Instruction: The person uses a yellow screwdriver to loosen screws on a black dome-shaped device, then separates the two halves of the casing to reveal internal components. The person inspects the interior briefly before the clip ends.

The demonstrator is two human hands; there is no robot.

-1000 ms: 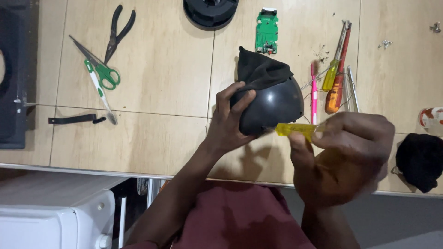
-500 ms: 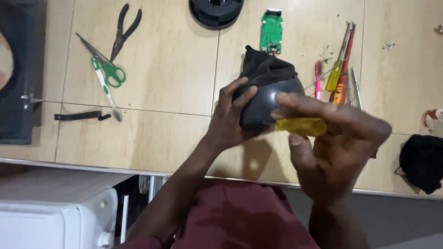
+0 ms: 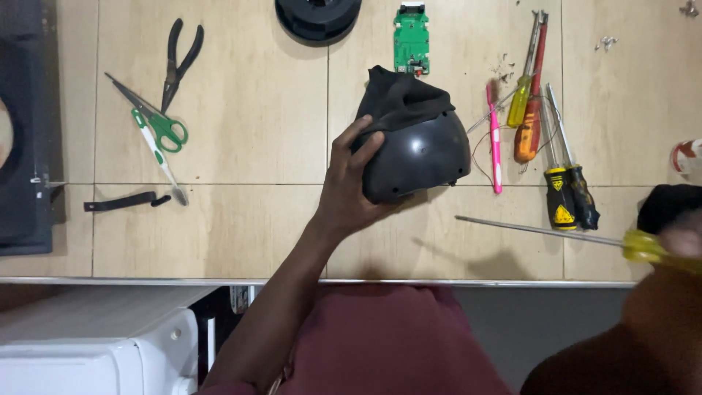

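My left hand [image 3: 349, 192] grips the left side of a rounded black plastic housing [image 3: 418, 155] with black fabric bunched at its top, held just above the wooden bench. My right hand [image 3: 684, 245] is blurred at the far right edge, closed around the yellow handle of a long thin screwdriver [image 3: 541, 232]. The screwdriver's shaft points left, its tip well clear of the housing.
On the bench lie a green circuit board [image 3: 412, 40], a black round part [image 3: 318, 16], black pliers [image 3: 178, 62], green-handled scissors [image 3: 150, 128], a black strap [image 3: 123, 202], a pink tool [image 3: 494, 139], several screwdrivers [image 3: 545, 139] and a black cloth [image 3: 669, 205]. A dark panel [image 3: 22, 132] is at left.
My right hand has pulled the yellow-handled screwdriver away from the housing to the far right. The left hand still holds the housing in much the same place.
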